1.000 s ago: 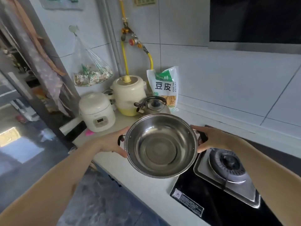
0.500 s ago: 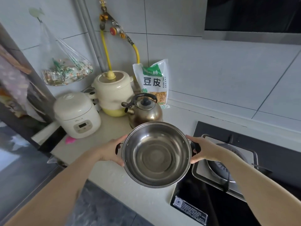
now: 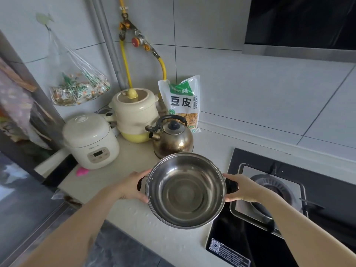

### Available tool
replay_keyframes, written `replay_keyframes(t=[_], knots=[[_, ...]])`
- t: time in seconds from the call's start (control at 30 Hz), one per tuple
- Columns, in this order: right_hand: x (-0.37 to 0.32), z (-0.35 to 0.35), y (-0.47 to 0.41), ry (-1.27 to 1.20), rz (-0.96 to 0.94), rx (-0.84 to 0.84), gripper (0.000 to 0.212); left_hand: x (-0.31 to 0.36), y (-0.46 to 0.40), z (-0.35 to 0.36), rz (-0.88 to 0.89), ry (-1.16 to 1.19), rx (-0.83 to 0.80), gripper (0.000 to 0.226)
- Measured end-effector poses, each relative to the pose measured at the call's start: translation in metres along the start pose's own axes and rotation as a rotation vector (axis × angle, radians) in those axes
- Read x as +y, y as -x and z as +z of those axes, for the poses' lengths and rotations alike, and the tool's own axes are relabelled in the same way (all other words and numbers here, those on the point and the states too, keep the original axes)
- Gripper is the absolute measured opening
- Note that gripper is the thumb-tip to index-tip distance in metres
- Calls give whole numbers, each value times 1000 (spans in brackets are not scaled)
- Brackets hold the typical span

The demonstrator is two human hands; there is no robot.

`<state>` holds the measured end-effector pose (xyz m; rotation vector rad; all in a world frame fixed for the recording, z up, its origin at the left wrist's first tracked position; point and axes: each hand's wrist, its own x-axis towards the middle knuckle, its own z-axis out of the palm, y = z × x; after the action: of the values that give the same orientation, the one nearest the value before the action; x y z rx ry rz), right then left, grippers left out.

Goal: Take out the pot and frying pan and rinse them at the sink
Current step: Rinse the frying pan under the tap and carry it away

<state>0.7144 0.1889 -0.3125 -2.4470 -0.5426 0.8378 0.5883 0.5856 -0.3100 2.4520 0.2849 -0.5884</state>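
Observation:
I hold an empty stainless steel pot (image 3: 185, 191) above the pale countertop (image 3: 134, 164), its open mouth tipped toward me. My left hand (image 3: 133, 186) grips the black handle on its left side. My right hand (image 3: 240, 187) grips the black handle on its right side. No frying pan and no sink are in view.
A gas hob (image 3: 273, 191) lies right of the pot. Behind the pot stand a brass kettle (image 3: 172, 140), a cream stew pot (image 3: 134, 114), a white rice cooker (image 3: 89, 141) and a food packet (image 3: 182, 103). A range hood (image 3: 300, 26) hangs at upper right.
The view has swung right and down along the counter. The pot, still in both hands, sits lower in the frame and nearer the kettle and the hob.

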Motion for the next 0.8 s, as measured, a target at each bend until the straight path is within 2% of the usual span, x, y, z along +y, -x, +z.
replay_keyframes(t=[0.07, 0.1, 0.13, 0.23, 0.27, 0.3, 0.4, 0.53, 0.7, 0.8], knots=[[-14, 1, 13, 70, 35, 86, 95, 4, 5, 0, -40, -68, 100, 100], [-24, 1, 23, 73, 62, 168, 88, 8, 8, 0, -83, -103, 210, 97], [-35, 0, 35, 65, 90, 276, 82, 16, 15, -1, -121, -137, 375, 94], [-64, -8, 70, 84, 152, 713, 69, 51, 43, -7, -144, -213, 1007, 86], [-72, -13, 81, 91, 161, 855, 65, 68, 57, -11, -154, -215, 1145, 87], [-80, -20, 94, 98, 170, 973, 63, 82, 65, -15, -164, -198, 1215, 90], [-86, -46, 128, 84, 235, 1167, 64, 119, 80, -33, -166, -168, 1202, 96], [-72, -75, 181, 13, 336, 1284, 63, 167, 93, -48, -66, -169, 1195, 79], [-30, -80, 271, -20, 523, 1376, 68, 241, 107, -35, 107, -88, 1179, 82], [2, -76, 338, -59, 637, 1450, 67, 291, 105, -9, 217, -95, 1088, 82]])
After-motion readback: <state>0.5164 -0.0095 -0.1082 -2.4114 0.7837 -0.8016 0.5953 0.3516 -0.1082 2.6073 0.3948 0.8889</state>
